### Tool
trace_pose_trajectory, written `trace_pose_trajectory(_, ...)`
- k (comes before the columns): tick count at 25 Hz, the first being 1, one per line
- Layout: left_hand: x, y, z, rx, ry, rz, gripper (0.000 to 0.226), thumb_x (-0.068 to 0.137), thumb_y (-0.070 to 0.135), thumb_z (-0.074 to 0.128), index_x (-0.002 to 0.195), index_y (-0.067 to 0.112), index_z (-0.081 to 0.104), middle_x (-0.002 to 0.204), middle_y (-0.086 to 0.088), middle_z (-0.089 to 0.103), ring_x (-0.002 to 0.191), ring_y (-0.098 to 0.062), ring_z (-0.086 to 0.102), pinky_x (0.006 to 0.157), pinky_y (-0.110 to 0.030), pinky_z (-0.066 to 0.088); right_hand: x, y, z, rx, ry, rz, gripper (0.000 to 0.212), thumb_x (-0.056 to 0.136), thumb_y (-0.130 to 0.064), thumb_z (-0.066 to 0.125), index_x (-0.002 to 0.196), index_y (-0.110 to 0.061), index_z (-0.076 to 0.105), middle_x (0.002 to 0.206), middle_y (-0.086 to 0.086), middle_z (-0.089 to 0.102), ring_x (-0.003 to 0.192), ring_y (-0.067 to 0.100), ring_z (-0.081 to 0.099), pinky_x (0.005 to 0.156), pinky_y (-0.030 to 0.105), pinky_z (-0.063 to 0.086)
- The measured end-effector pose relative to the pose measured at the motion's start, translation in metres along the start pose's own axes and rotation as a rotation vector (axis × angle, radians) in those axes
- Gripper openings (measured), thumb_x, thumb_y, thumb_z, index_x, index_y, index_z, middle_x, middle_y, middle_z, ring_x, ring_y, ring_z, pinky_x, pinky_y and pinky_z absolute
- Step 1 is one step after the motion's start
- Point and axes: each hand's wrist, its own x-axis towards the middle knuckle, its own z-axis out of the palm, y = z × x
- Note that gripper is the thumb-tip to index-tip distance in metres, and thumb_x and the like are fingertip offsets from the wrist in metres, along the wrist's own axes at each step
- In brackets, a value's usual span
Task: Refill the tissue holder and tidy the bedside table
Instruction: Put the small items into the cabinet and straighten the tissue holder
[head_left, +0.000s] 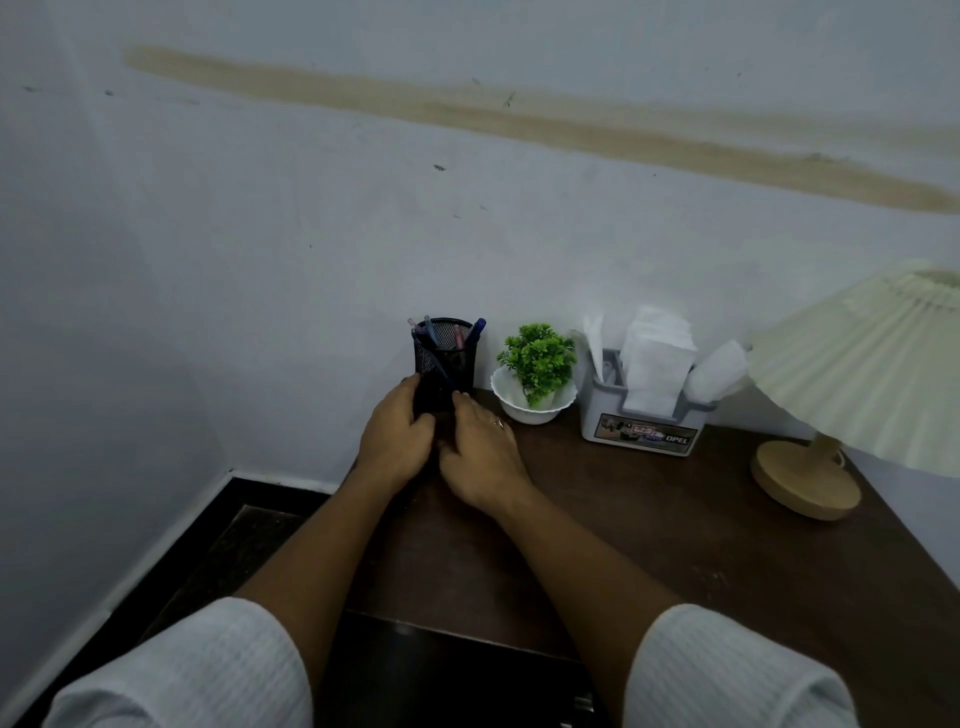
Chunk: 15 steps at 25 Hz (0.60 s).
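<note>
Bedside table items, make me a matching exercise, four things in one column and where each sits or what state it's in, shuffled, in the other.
Things:
1. pen holder
2. plant
3. tissue holder
4. lamp

States:
A. stuffed with white tissues
B. gripped low down by the left hand and right hand
C. at the table's right end, on a round wooden base
D. in a white bowl between two holders

Pairs: 1-B, 2-D, 3-A, 4-C

I have one view only: a wide-angle head camera, looking forward and down from above the desk (675, 545). It faces the wall (311, 208) behind the desk at close range. Both forearms enter from the bottom edge; straight lines bow near the borders.
</note>
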Motion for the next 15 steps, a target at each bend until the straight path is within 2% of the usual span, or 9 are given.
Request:
trace_pose_trajectory(3,-0.021,0.006,-0.004,0.014,-0.014,-0.024,0.059,0.094,0.011,0.054,0.151,0.019,0.044,0.152,-0.003,0.050,0.136,-0.023,0.049,0.109,-0.029,0.036,-0.019,0.009,-0.020,0.203,-0.016,0.059,0.061,0.095,-0.020,0.060,0.152,-0.013,0.039,0.155,0.009,0.044,0.144,0.024,0.040,0.120,0.037,0.030)
trace_pose_trajectory(4,-0.031,0.008,-0.004,0.014,-0.031,-0.028,0.058,0.096,0.010,0.055,0.152,0.018,0.043,0.155,-0.003,0.046,0.139,-0.022,0.046,0.109,-0.027,0.034,-0.031,0.014,-0.029,0.278,-0.039,0.085,0.057,0.095,-0.019,0.061,0.149,-0.015,0.044,0.152,0.006,0.048,0.140,0.022,0.045,0.118,0.036,0.034)
trace_pose_trajectory(6,-0.048,0.018,0.000,0.029,-0.087,-0.027,0.055,0.096,0.012,0.059,0.149,0.020,0.047,0.154,-0.004,0.047,0.136,-0.020,0.047,0.106,-0.026,0.035,-0.061,0.029,-0.048,0.425,-0.063,0.129,0.048,0.095,-0.014,0.063,0.141,-0.015,0.053,0.140,0.004,0.058,0.127,0.016,0.055,0.111,0.033,0.043)
trace_pose_trajectory(8,-0.062,0.038,0.011,0.047,-0.187,-0.020,0.052,0.095,0.016,0.062,0.145,0.024,0.052,0.150,-0.001,0.051,0.130,-0.019,0.051,0.104,-0.026,0.038,-0.095,0.052,-0.074,0.523,-0.032,0.177,0.037,0.093,-0.006,0.064,0.130,-0.012,0.061,0.122,0.005,0.065,0.104,0.011,0.062,0.097,0.027,0.049)
trace_pose_trajectory(10,-0.076,0.068,0.031,0.055,-0.337,0.028,0.048,0.094,0.020,0.064,0.141,0.027,0.056,0.145,0.003,0.054,0.127,-0.015,0.053,0.106,-0.028,0.041,-0.131,0.082,-0.109,0.482,0.014,0.242,0.029,0.092,-0.004,0.064,0.120,-0.015,0.066,0.109,0.004,0.069,0.087,0.005,0.062,0.083,0.020,0.050)
trace_pose_trajectory(11,-0.084,0.084,0.047,0.059,-0.410,0.059,0.046,0.094,0.021,0.065,0.139,0.028,0.058,0.142,0.004,0.056,0.126,-0.013,0.054,0.108,-0.030,0.042,-0.151,0.099,-0.130,0.430,0.048,0.283,0.028,0.092,-0.006,0.064,0.117,-0.018,0.067,0.108,0.003,0.070,0.085,0.005,0.062,0.080,0.018,0.050)
trace_pose_trajectory(13,-0.099,0.111,0.083,0.055,-0.529,0.113,0.044,0.092,0.021,0.067,0.135,0.028,0.060,0.137,0.003,0.061,0.124,-0.013,0.056,0.110,-0.033,0.043,-0.188,0.132,-0.167,0.350,0.119,0.371,0.028,0.093,-0.010,0.063,0.119,-0.020,0.067,0.112,0.001,0.070,0.095,0.009,0.064,0.080,0.019,0.050)
trace_pose_trajectory(15,-0.112,0.136,0.119,0.051,-0.617,0.142,0.048,0.091,0.023,0.068,0.137,0.028,0.058,0.138,0.000,0.061,0.126,-0.014,0.056,0.110,-0.033,0.044,-0.219,0.160,-0.194,0.272,0.165,0.460,0.034,0.095,-0.017,0.063,0.129,-0.019,0.062,0.123,0.000,0.067,0.110,0.015,0.063,0.091,0.026,0.051)
